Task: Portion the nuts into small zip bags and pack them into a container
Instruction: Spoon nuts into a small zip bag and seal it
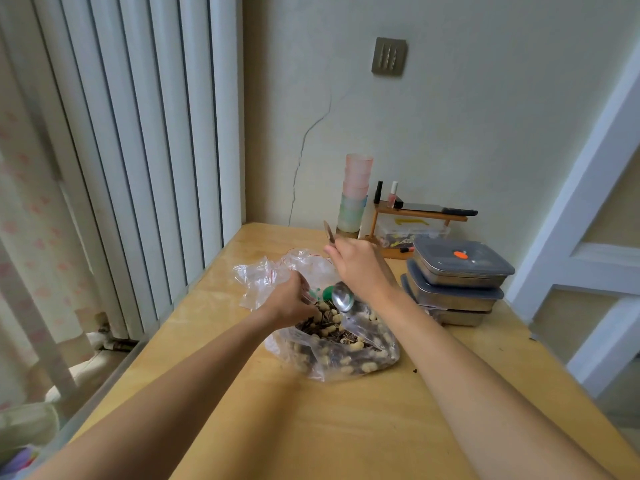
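Steel spoon (341, 295) gripped in the right hand (360, 268) hovers bowl-down over the big nut bag (343, 344) on the table (311, 427); the left hand (289, 301) pinches the bag's mouth open (hold it wide), scoop shallow to avoid spills.

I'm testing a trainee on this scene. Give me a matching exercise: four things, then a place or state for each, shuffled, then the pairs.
Things:
1. spoon
2. big nut bag
3. lidded containers
4. pastel cups

Places or states:
A. stacked upright by the wall
B. stacked at the table's right side
C. held in the right hand
D. lying open on the table, left hand at its mouth

Pairs: 1-C, 2-D, 3-B, 4-A
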`<action>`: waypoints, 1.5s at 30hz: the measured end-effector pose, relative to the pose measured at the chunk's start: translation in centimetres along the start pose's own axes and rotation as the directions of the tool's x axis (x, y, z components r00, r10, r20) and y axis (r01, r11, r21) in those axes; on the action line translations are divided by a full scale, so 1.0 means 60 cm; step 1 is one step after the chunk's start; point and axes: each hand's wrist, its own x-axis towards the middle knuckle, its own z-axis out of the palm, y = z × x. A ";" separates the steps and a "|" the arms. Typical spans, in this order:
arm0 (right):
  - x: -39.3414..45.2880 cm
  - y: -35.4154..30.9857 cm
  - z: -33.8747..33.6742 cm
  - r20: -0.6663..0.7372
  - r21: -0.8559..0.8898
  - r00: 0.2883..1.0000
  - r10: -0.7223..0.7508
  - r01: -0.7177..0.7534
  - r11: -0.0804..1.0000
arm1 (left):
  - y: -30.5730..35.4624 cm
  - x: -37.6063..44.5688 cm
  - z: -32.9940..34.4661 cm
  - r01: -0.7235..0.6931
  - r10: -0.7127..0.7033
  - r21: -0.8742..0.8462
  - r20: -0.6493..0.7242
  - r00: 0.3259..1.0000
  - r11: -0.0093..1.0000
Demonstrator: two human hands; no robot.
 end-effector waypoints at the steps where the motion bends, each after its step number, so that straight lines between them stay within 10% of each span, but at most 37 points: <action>1: 0.001 -0.004 -0.002 -0.035 0.021 0.999 -0.012 0.013 1.000 | 0.001 0.000 0.001 0.002 -0.002 0.015 -0.006 1.000 1.000; 15: 0.015 -0.017 -0.018 -0.149 0.154 0.980 0.134 -0.111 0.982 | 0.002 -0.001 0.001 0.083 -0.082 0.150 -0.014 0.997 0.985; 33: -0.003 -0.011 0.001 0.225 0.250 0.946 0.234 -0.288 0.924 | -0.001 -0.003 -0.010 0.122 -0.113 0.211 -0.057 0.992 0.970; 45: -0.025 0.024 0.018 0.295 0.339 0.638 0.712 -0.766 0.546 | 0.000 -0.009 -0.013 0.091 -0.089 0.227 -0.018 0.996 0.970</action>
